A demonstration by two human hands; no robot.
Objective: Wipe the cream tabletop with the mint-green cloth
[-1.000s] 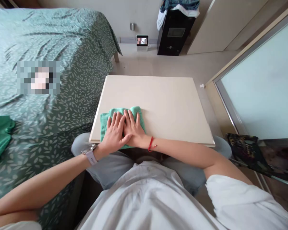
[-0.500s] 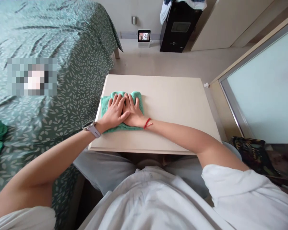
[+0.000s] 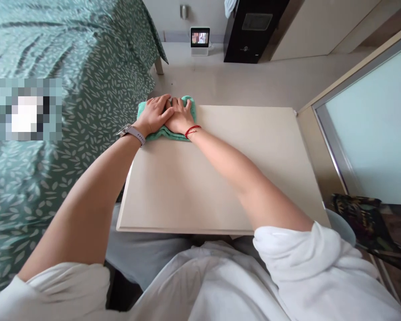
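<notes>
A green cloth (image 3: pixel 170 134) lies bunched at the far left corner of a pale tabletop (image 3: pixel 173 187). My left hand (image 3: pixel 153 116) presses flat on its left part, fingers stretched toward the far edge. Beside it, my right hand (image 3: pixel 180 118) rests on the cloth with fingers spread, its inner side partly under my left thumb. Both palms bear down on the cloth, and neither is wrapped round it. The cloth under the palms is hidden.
A bed with a leaf-patterned green cover (image 3: pixel 96 93) runs along the left. On the floor beyond the table stand a small screen (image 3: pixel 199 39) and a black cabinet (image 3: pixel 250 33). A frosted panel (image 3: pixel 377 120) rises at right, near a dark patterned bag (image 3: pixel 364 218).
Both hands have slid the cloth away from me, from the table's left middle to its far left corner. My arms are straighter, and the view has shifted slightly.
</notes>
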